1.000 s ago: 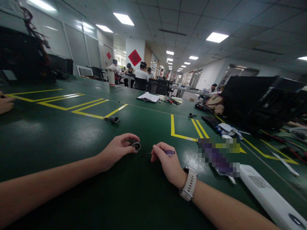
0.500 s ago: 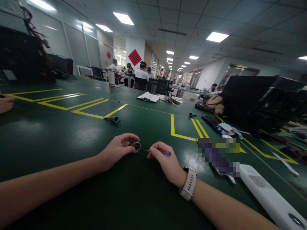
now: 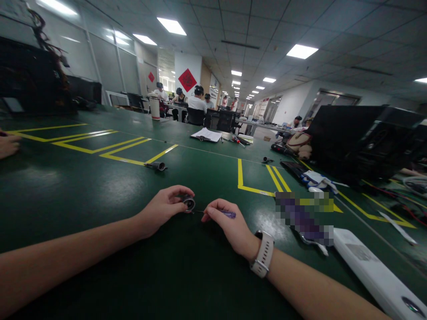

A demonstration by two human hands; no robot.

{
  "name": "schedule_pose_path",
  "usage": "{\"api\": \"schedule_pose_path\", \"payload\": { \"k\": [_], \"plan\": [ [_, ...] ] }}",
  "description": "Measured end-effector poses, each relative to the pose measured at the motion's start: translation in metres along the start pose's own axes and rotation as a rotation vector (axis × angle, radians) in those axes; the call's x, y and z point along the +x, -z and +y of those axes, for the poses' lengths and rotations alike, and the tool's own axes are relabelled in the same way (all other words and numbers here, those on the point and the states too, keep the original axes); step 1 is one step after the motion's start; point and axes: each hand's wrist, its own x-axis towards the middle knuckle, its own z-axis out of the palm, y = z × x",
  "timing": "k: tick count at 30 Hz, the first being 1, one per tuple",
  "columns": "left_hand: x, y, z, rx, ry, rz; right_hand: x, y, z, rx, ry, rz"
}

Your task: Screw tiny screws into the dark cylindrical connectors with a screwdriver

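Observation:
My left hand (image 3: 166, 209) is closed around a small dark grey round part (image 3: 189, 204), its hollow ring-shaped end facing right. In my right hand (image 3: 227, 218) is a screwdriver (image 3: 229, 214) with a purple handle, pinched between thumb and fingers. Its thin shaft points left, and the tip is close to the lower right of the ring; I cannot tell whether they touch. Both hands are just above the green table (image 3: 187, 271). A similar dark grey part (image 3: 159, 166) lies beyond my left hand, and another (image 3: 266, 159) is farther off at right.
A white elongated case (image 3: 373, 271) and a blurred-out purple object (image 3: 303, 218) lie at right. Papers on a clipboard (image 3: 206, 134), a red-handled tool (image 3: 237, 140) and a cup (image 3: 155, 108) stand farther back. Another person's hand (image 3: 8, 144) rests at the left edge.
My right hand has shifted slightly left and down, bringing the screwdriver tip closer to the round part. My left hand holds the part in the same place.

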Motion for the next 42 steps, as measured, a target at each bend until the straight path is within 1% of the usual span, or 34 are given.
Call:
{"api": "schedule_pose_path", "payload": {
  "k": [5,13,20,27,32,36,39,42],
  "plan": [
    [0.002,0.002,-0.004,-0.008,-0.002,-0.010,-0.001,-0.001,0.000,-0.023,0.016,-0.015],
    [0.004,0.004,-0.009,0.009,-0.038,-0.041,-0.002,-0.001,0.000,-0.065,0.020,0.000],
    [0.002,0.003,-0.006,-0.045,-0.041,-0.050,-0.001,-0.001,-0.001,-0.039,0.016,0.039],
    [0.000,0.002,-0.004,-0.052,-0.047,-0.067,0.000,-0.002,-0.001,-0.068,-0.010,0.025],
    [-0.001,0.001,-0.005,-0.026,-0.041,-0.124,0.001,-0.003,0.000,-0.031,-0.015,0.030],
    [-0.001,0.002,-0.006,-0.010,-0.043,-0.160,0.003,-0.002,0.006,0.040,-0.023,0.071],
    [-0.001,0.002,-0.006,-0.007,-0.055,-0.174,0.002,-0.001,0.009,0.082,0.003,0.118],
    [0.000,0.003,-0.006,-0.031,-0.061,-0.159,0.001,0.000,0.009,0.092,0.023,0.116]
  ]
}}
